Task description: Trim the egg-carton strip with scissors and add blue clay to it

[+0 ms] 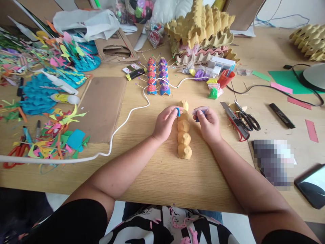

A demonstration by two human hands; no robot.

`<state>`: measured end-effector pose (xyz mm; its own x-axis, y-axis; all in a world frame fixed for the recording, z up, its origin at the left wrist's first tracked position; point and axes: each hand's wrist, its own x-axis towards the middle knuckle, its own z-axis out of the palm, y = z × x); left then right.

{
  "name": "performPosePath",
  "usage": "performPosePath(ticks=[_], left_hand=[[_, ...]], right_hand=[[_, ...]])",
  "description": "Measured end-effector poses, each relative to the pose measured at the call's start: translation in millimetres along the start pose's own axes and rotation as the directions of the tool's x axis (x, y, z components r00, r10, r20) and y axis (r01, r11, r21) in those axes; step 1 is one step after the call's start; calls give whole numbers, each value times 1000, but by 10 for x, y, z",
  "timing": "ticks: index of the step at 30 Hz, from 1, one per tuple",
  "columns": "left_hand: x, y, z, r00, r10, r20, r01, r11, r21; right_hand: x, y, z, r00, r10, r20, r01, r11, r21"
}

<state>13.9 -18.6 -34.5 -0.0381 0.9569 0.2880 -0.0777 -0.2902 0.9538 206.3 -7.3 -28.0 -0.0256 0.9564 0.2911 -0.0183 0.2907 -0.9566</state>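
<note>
My left hand [165,122] pinches a small blue piece [178,112] between thumb and fingers. Across from it, my right hand [208,124] grips a small clear bag [200,110] with dark blue material in it. Between the two hands a yellow egg-carton strip [184,138] of several bumps lies lengthwise on the wooden table [152,179], and neither hand seems to press on it. Beyond it stand two decorated carton strips, one red and blue [151,78], the other purple and blue [164,78], with thin sticks poking out.
Scissors [247,118] and a red cutter [237,123] lie right of my right hand. A white cable [119,127] crosses the left side near cardboard [101,108] and paper scraps [58,135]. Stacked egg trays [200,34] and a red cup [224,79] stand farther back.
</note>
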Motion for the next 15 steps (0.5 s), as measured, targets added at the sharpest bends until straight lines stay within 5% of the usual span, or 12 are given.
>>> performPosePath(ticks=[6, 15], left_hand=[[16, 65, -9, 994, 76, 79, -81, 995, 57], [-18, 75, 9, 957, 156, 243, -186, 977, 105]], right_hand=[[-20, 18, 22, 998, 68, -1, -68, 996, 50], [-34, -17, 49, 998, -67, 11, 67, 998, 10]])
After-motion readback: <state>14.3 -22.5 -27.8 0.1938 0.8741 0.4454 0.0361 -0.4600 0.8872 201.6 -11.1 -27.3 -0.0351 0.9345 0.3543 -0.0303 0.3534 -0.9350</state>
